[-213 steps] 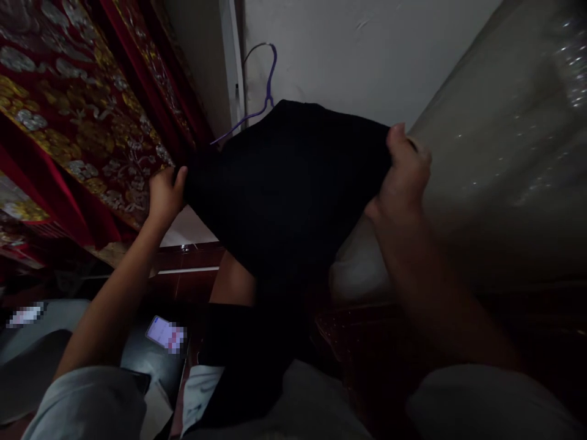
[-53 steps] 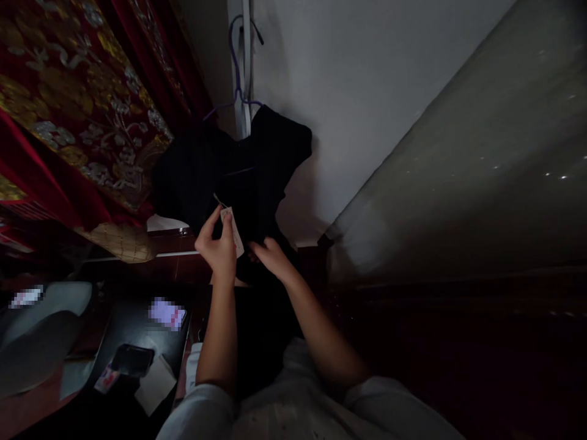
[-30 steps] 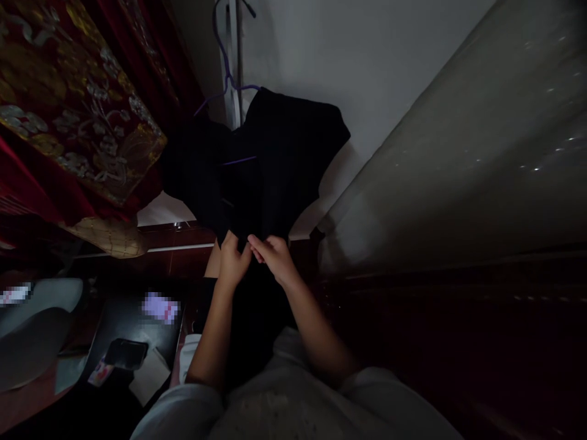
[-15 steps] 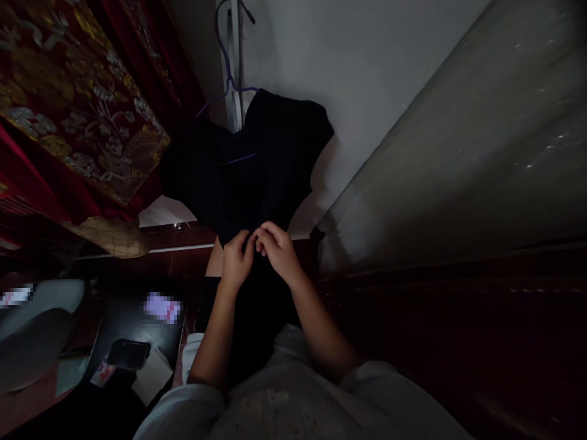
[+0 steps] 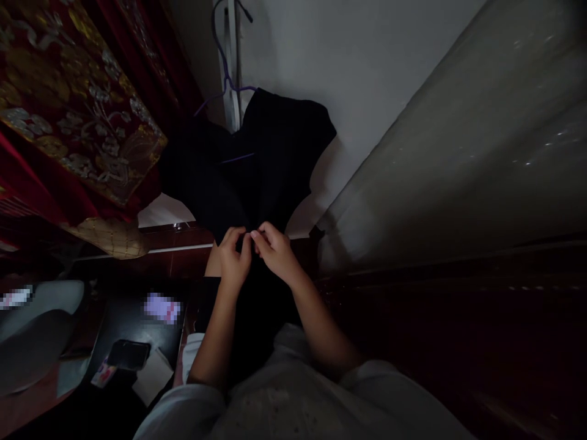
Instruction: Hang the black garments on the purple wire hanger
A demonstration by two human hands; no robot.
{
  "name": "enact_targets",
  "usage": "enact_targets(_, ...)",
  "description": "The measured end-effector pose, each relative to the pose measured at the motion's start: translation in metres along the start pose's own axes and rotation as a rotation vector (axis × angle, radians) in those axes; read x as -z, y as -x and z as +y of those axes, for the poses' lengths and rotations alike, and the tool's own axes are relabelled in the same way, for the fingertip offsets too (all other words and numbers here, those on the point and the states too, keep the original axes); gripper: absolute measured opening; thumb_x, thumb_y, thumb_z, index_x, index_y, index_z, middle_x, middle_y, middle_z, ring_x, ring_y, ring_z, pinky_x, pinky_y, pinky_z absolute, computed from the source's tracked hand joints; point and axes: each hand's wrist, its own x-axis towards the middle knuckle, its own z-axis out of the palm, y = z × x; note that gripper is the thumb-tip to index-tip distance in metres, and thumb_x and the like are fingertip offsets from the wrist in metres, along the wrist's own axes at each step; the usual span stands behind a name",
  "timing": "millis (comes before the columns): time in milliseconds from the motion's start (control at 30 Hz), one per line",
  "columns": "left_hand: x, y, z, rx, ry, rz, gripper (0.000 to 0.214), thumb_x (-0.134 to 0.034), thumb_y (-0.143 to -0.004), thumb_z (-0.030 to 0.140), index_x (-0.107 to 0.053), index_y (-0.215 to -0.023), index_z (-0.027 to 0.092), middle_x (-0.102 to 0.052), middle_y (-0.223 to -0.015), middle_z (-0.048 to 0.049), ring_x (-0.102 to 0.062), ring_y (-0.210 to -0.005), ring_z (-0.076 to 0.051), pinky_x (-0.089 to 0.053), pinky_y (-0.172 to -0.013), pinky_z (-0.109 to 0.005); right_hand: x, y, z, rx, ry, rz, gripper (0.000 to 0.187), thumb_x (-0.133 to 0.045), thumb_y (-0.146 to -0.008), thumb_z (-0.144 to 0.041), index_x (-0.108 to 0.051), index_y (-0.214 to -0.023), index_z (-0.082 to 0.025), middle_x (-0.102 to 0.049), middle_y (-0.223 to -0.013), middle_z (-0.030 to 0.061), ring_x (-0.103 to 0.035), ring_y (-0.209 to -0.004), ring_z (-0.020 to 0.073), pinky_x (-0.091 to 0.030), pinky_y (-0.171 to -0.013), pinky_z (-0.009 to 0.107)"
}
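Observation:
A black garment (image 5: 257, 159) hangs on a purple hanger (image 5: 224, 73) against the white wall, in the centre of the head view. My left hand (image 5: 233, 263) and my right hand (image 5: 275, 252) meet at the garment's lower front, fingertips almost touching. Both hands have their fingers curled and pinched on the dark cloth. What lies between the fingertips is too dark to make out. The garment's lower part hangs down between my forearms.
A red and gold embroidered cloth (image 5: 68, 110) hangs at the left. A pale glittery fabric (image 5: 458, 153) fills the right. Below left, a dark table (image 5: 110, 330) carries a phone (image 5: 128, 353), cards and paper. A grey seat (image 5: 32, 336) sits at far left.
Seven seconds ago my hands held the garment spread wide. Later my left hand held a paper tag; it is out of sight now. Both hands have stayed pinched together at the garment's front.

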Motion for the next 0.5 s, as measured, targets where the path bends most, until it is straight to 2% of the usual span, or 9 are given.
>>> enact_targets(67, 0.000, 0.001, -0.004, 0.004, -0.006, -0.003, 0.014, -0.057, -0.099, 0.026, -0.066, -0.094, 0.017, -0.069, -0.091, -0.0056, -0.066, -0.089, -0.018, -0.051, -0.082, -0.029, 0.001, 0.002, -0.002, -0.047, -0.052, -0.040, 0.032, -0.059, -0.093, -0.051, -0.053, -0.081, -0.022, -0.055, -0.059, -0.0039, -0.052, -0.054, 0.0107, -0.041, -0.053, 0.023)
enact_targets(167, -0.002, 0.002, -0.008, 0.021, -0.035, 0.001, 0.014, -0.056, -0.099, 0.024, -0.066, -0.092, 0.016, -0.068, -0.088, -0.0056, -0.066, -0.086, -0.018, -0.051, -0.080, -0.029, 0.002, -0.001, -0.005, -0.227, -0.242, -0.054, 0.035, -0.070, -0.082, -0.053, -0.060, -0.075, -0.019, -0.054, -0.052, -0.0031, -0.045, -0.043, 0.0088, -0.031, -0.042, 0.023)
enact_targets(267, -0.005, 0.001, -0.007, 0.044, -0.069, -0.030, 0.013, -0.055, -0.099, 0.024, -0.065, -0.095, 0.017, -0.070, -0.091, -0.0078, -0.067, -0.088, -0.019, -0.052, -0.081, -0.030, 0.004, -0.026, -0.020, -0.330, -0.429, 0.012, 0.035, -0.078, -0.074, -0.048, -0.062, -0.069, -0.017, -0.048, -0.045, -0.0048, -0.036, -0.036, 0.0058, -0.018, -0.037, 0.022)
enact_targets(333, -0.007, 0.000, -0.008, 0.044, -0.091, -0.075, 0.012, -0.055, -0.099, 0.023, -0.065, -0.097, 0.017, -0.071, -0.094, -0.0091, -0.068, -0.089, -0.021, -0.052, -0.082, -0.031, 0.008, -0.057, -0.045, -0.308, -0.491, 0.060, 0.032, -0.078, -0.080, -0.039, -0.060, -0.067, -0.016, -0.044, -0.043, -0.0065, -0.033, -0.036, 0.0040, -0.016, -0.036, 0.021)
enact_targets(433, -0.010, 0.002, -0.015, 0.021, -0.118, -0.157, 0.010, -0.055, -0.098, 0.020, -0.065, -0.096, 0.018, -0.070, -0.091, -0.0088, -0.068, -0.086, -0.021, -0.053, -0.079, -0.032, 0.015, -0.115, -0.105, -0.227, -0.503, 0.150, 0.031, -0.064, -0.096, -0.024, -0.055, -0.068, -0.016, -0.039, -0.046, -0.0089, -0.032, -0.037, 0.0024, -0.015, -0.037, 0.019)
enact_targets(500, -0.008, 0.001, -0.024, 0.000, -0.142, -0.194, 0.011, -0.054, -0.097, 0.017, -0.065, -0.095, 0.018, -0.069, -0.090, -0.0091, -0.068, -0.083, -0.022, -0.053, -0.077, -0.032, 0.019, -0.146, -0.145, -0.178, -0.512, 0.187, 0.031, -0.053, -0.104, -0.024, -0.053, -0.074, -0.015, -0.038, -0.053, -0.0091, -0.034, -0.039, 0.0012, -0.013, -0.038, 0.017)
